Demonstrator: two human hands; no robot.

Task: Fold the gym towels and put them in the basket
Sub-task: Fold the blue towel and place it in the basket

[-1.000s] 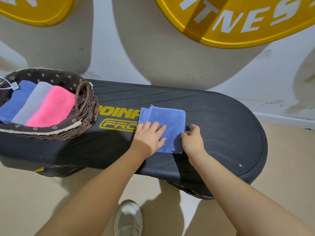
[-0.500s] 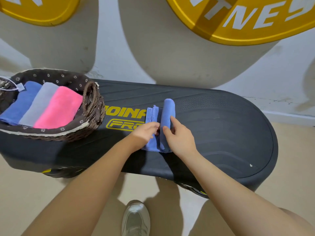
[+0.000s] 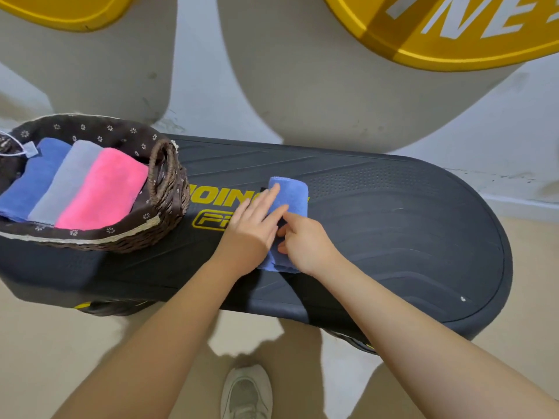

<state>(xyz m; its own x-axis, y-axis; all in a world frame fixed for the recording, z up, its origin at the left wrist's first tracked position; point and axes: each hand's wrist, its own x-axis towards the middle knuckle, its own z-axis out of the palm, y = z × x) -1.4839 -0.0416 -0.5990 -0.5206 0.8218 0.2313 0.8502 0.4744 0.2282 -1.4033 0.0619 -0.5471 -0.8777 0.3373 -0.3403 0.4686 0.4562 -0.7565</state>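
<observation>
Hidden under both hands: the middle and near part of the blue towel (image 3: pixel 289 195); only its rounded far end and a bit of near edge showing. Yellow lettering (image 3: pixel 211 201) on the step board (image 3: pixel 393 231) partly covered by the left hand (image 3: pixel 251 228) and the towel, so not readable in full. Cut off at the left edge: the basket (image 3: pixel 166 182) and a white tag (image 3: pixel 30 148) on a string. Cut off at the top: two yellow signs, one (image 3: pixel 60 10) upper left, one (image 3: pixel 453 40) upper right with white letters only partly in view. Cut off at the bottom: one pale shoe (image 3: pixel 246 391).

Counted: four towels in all. One blue, folded into a narrow strip, lying on the board just right of the basket. Three folded side by side inside the basket: a dark blue one (image 3: pixel 33 179), a grey one (image 3: pixel 68 179), a pink one (image 3: pixel 102 189).

Left hand flat, fingers stretched out, pressing on the towel's left side, not clasped. Right hand (image 3: pixel 305 243) curled, fingers bent onto the towel's near right part; whether pinching cloth or only pressing, impossible to tell.

Around: basket standing on the board's left end, lined with dark flowered cloth, woven handle facing the towel. Grey wall behind, tan floor below. Nothing between towel and basket but bare board.
</observation>
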